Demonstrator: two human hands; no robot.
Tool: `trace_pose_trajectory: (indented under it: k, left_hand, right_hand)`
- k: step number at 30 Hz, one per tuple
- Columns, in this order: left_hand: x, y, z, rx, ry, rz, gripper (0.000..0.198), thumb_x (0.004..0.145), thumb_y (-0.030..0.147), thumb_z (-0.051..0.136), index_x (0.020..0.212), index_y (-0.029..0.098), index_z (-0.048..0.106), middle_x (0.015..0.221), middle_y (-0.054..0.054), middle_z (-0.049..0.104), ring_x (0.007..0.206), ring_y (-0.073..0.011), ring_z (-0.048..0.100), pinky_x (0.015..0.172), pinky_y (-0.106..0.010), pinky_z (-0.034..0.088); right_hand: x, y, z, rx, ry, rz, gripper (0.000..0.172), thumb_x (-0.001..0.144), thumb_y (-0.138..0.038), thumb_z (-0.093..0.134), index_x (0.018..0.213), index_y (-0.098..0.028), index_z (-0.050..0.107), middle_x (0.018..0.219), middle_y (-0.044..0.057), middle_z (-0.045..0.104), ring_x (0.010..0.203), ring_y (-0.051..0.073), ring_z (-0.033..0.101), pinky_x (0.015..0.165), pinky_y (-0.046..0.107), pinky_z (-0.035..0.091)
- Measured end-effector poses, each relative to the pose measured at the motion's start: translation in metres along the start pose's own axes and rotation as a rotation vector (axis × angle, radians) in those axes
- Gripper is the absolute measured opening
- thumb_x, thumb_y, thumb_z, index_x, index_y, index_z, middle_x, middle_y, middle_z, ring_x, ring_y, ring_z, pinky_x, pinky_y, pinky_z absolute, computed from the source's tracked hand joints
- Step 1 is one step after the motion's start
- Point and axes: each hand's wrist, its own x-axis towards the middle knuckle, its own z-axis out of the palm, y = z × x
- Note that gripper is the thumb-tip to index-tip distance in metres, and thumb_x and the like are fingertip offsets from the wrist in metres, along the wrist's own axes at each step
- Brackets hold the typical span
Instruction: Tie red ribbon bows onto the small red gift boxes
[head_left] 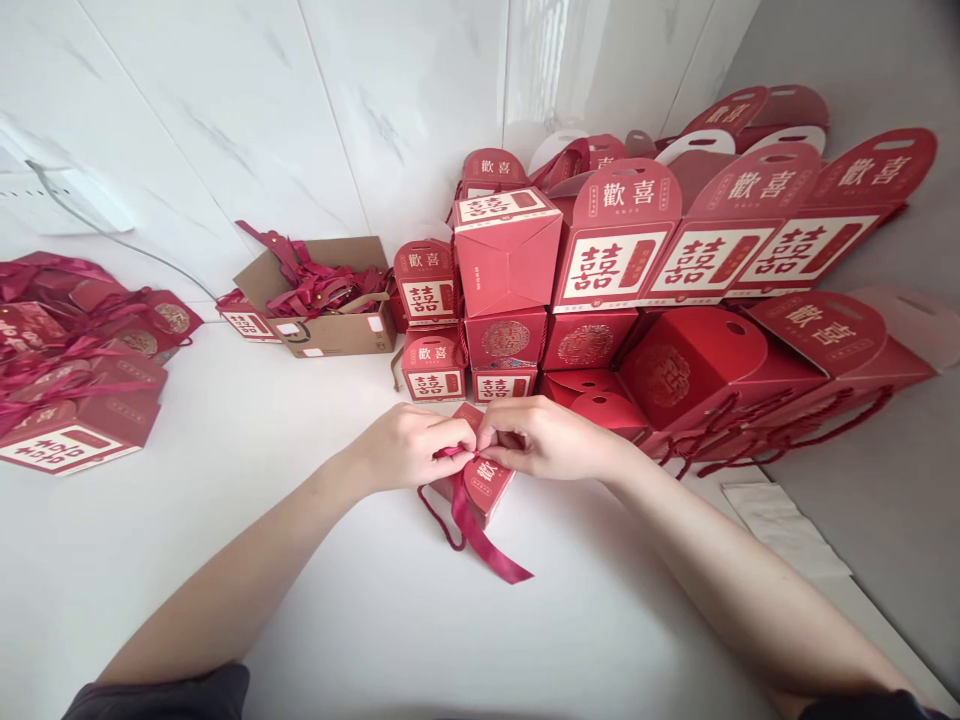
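A small red gift box (486,490) with pale characters lies on the white table in front of me, partly covered by my hands. My left hand (409,447) pinches a dark red ribbon (480,535) above the box. Close against it, my right hand (551,440) pinches the same ribbon, fingertips nearly touching the left ones. One ribbon tail hangs over the box's near side and rests on the table. A twisted red cord (442,518) loops out at the box's left. The exact crossing of the ribbon is hidden by my fingers.
Stacked red gift boxes (615,240) stand behind and to the right. A cardboard box (341,335) of ribbons sits at the back left. More ribboned boxes (82,400) are piled far left. White paper (784,530) lies at right, and a tiled wall (420,100) rises behind.
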Motion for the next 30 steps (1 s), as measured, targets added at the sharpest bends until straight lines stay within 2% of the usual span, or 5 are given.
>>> trace_pose_trajectory:
  k: [4,7,15,26,30]
  left_hand:
    - [0.000,-0.001,0.000,-0.146,-0.058,-0.089,0.004,0.085,0.018,0.058,0.084,0.020,0.061,0.063,0.005,0.062,0.052,-0.0072,0.052,0.055,-0.018,0.041]
    - [-0.002,-0.001,0.001,-0.165,-0.045,-0.104,0.002,0.084,0.018,0.059,0.083,0.020,0.059,0.060,0.006,0.060,0.051,-0.0068,0.051,0.053,-0.018,0.040]
    - [-0.004,-0.002,0.005,-0.056,0.009,-0.054,0.007,0.085,0.017,0.054,0.082,0.020,0.060,0.062,0.004,0.063,0.051,-0.0080,0.052,0.054,-0.020,0.041]
    - [-0.002,-0.004,0.006,-0.101,0.058,-0.024,0.006,0.082,0.014,0.059,0.083,0.019,0.058,0.060,0.007,0.059,0.051,-0.0059,0.051,0.054,-0.016,0.041]
    - [-0.003,-0.003,0.007,-0.123,0.050,-0.053,0.007,0.081,0.013,0.060,0.082,0.020,0.058,0.060,0.007,0.058,0.051,-0.0056,0.050,0.054,-0.016,0.041]
  right_hand:
    - [0.000,-0.005,0.000,-0.130,-0.011,-0.014,0.014,0.081,-0.006,0.055,0.088,-0.018,0.059,0.082,0.002,0.058,0.067,0.012,0.050,0.059,0.022,0.040]
    - [0.000,-0.009,0.002,-0.209,0.012,-0.002,0.016,0.080,-0.006,0.052,0.090,-0.018,0.056,0.084,0.003,0.055,0.067,0.012,0.046,0.057,0.022,0.037]
    - [0.001,-0.006,0.002,-0.075,0.025,0.029,0.016,0.083,-0.007,0.055,0.093,-0.018,0.054,0.092,0.004,0.057,0.077,0.014,0.054,0.069,0.024,0.044]
    - [0.001,-0.005,0.007,-0.065,0.049,0.027,0.017,0.082,-0.004,0.052,0.090,-0.019,0.051,0.088,0.003,0.055,0.075,0.014,0.052,0.067,0.024,0.044]
    - [0.001,-0.002,0.011,-0.156,0.065,-0.007,0.014,0.083,-0.006,0.050,0.089,-0.019,0.051,0.088,0.003,0.053,0.072,0.013,0.050,0.063,0.023,0.041]
